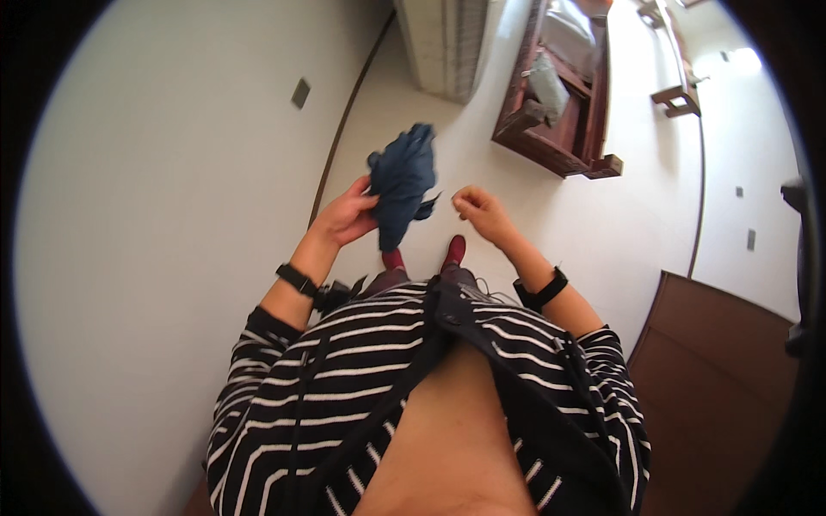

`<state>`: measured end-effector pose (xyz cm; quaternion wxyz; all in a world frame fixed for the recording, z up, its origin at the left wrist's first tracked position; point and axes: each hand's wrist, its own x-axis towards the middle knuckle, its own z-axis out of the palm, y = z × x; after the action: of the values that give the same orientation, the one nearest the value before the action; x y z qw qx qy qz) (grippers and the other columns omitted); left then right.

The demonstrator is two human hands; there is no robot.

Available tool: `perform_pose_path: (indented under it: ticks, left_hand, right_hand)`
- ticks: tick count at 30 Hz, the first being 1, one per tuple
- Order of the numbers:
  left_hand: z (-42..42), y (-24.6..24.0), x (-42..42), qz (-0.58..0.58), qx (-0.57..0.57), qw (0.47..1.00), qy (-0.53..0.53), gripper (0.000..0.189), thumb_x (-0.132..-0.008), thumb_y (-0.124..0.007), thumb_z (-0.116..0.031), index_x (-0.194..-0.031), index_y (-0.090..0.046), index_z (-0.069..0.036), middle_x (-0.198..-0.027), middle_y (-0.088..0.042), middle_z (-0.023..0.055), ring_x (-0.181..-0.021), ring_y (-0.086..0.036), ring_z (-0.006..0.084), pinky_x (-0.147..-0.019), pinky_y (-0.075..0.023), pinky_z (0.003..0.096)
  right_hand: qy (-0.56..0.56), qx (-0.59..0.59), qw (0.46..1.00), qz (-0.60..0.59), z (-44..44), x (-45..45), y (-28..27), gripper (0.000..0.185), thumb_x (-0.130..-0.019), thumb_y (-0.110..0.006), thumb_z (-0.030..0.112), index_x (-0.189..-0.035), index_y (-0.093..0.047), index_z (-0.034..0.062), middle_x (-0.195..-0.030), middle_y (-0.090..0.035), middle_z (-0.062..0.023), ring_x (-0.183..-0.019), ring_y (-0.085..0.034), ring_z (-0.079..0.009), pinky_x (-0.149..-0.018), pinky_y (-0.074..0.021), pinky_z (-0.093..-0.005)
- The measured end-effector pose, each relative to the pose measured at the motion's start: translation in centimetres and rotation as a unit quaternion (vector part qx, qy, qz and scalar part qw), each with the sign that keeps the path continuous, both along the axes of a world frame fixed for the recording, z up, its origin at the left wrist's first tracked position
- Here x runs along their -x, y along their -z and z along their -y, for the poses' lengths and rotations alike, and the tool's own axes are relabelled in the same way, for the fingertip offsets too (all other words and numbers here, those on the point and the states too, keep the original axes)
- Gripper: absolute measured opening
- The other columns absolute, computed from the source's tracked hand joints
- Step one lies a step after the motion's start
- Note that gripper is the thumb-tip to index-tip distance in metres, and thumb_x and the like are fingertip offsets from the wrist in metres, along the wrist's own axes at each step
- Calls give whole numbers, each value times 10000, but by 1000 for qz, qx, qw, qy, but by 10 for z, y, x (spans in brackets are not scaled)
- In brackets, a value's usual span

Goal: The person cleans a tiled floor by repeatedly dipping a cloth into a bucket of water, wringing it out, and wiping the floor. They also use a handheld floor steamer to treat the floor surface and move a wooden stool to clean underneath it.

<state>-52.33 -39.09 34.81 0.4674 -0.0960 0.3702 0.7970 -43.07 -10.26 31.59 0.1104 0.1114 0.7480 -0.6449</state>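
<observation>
A crumpled dark blue cloth (403, 177) hangs in front of me, bunched and folded. My left hand (352, 213) grips its left side, fingers partly hidden behind the fabric. A narrow dark end of the fabric sticks out to the right, towards my right hand. Curled in on itself, my right hand (479, 211) is a short gap away from that end. Nothing shows between its fingers. Both wrists wear black straps. Below the hands are my red shoes (455, 250) on the pale floor (477, 145).
A pale wall (161, 226) with a wall plate (301, 93) runs along my left. Ahead stands a tall pale cabinet-like unit (439, 55). A dark red wooden bench (539, 155) holding a grey cushion (548, 87) is ahead right. A brown panel (710, 374) lies at lower right.
</observation>
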Motion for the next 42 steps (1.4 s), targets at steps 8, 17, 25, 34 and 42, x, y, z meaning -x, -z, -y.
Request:
perform_pose_path:
  ticks: [8,17,25,34,42]
  left_hand:
    - [-15,-30,0,31,-36,999,-11,374,-968,-481,10,-1305,-449,-149,-1299,-535,100,-1182,-574,259,-978,-490,475]
    - [-41,-31,-13,36,43,998,-18,485,-958,-516,-6,-1394,-395,-181,-1349,-505,58,-1224,-552,258,-984,-488,486]
    - [-25,18,-5,46,171,976,-125,384,-918,-495,34,-1264,-462,-128,-1252,-524,60,-1127,-532,220,-949,-449,437]
    - [43,56,21,-112,141,983,-38,344,-856,-562,34,-1177,-535,-85,-1109,-569,27,-1051,-533,125,-901,-450,285]
    - [86,60,35,191,79,975,-82,486,-908,-582,-191,-1368,-427,-173,-1375,-441,56,-1208,-487,264,-904,-472,481]
  right_hand:
    - [120,219,952,178,20,31,-46,249,-986,-575,354,-1147,-588,165,-1055,-602,22,-957,-565,-117,-817,-448,-320]
    - [103,408,868,264,1,61,-59,305,-968,-602,269,-1255,-552,180,-1136,-614,4,-1015,-570,-149,-901,-450,-382]
    - [139,381,898,171,25,86,-18,329,-849,-572,-15,-1150,-570,118,-1075,-632,-35,-974,-599,-181,-893,-474,-387]
    - [106,493,821,269,92,101,5,476,-910,-602,246,-1327,-505,38,-1317,-580,-130,-1225,-542,-297,-1083,-400,-475]
    - [105,430,827,347,138,120,40,523,-863,-618,181,-1336,-484,1,-1273,-604,-177,-1156,-600,-324,-1040,-461,-468]
